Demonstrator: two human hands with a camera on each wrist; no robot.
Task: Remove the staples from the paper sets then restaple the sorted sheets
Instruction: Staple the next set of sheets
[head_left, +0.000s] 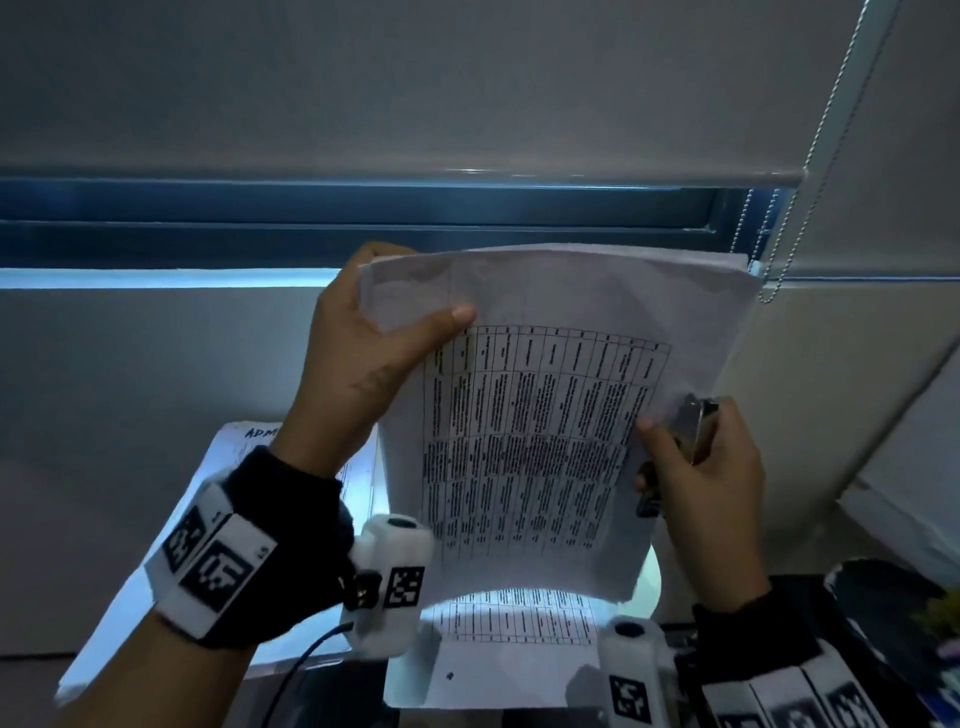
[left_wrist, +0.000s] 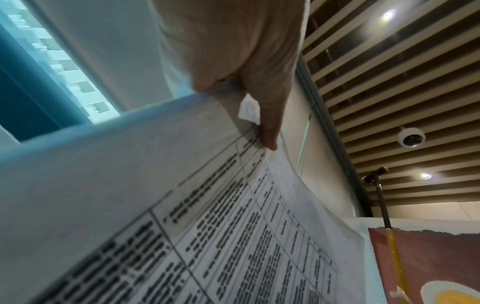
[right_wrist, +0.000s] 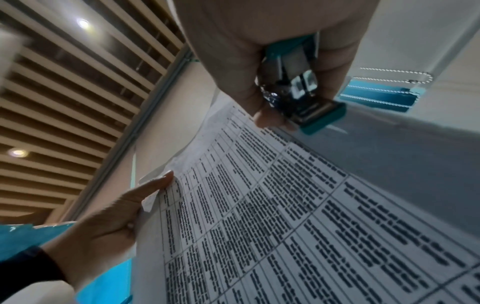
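Above the bench (head_left: 652, 574), left hand (head_left: 358, 358) pinches sheets (head_left: 545, 415), right hand (head_left: 701, 462) grips stapler (head_left: 693, 426): loose sheets may skew, stapling crooked.

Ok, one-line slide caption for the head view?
Left hand holds printed sheets upright while right hand grips a stapler at their edge.

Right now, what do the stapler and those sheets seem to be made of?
Stapler: shiny metal inside, judging by its reflections, with a matte teal casing, probably plastic or painted. Sheets: thin matte printed paper; they bend and let light through.
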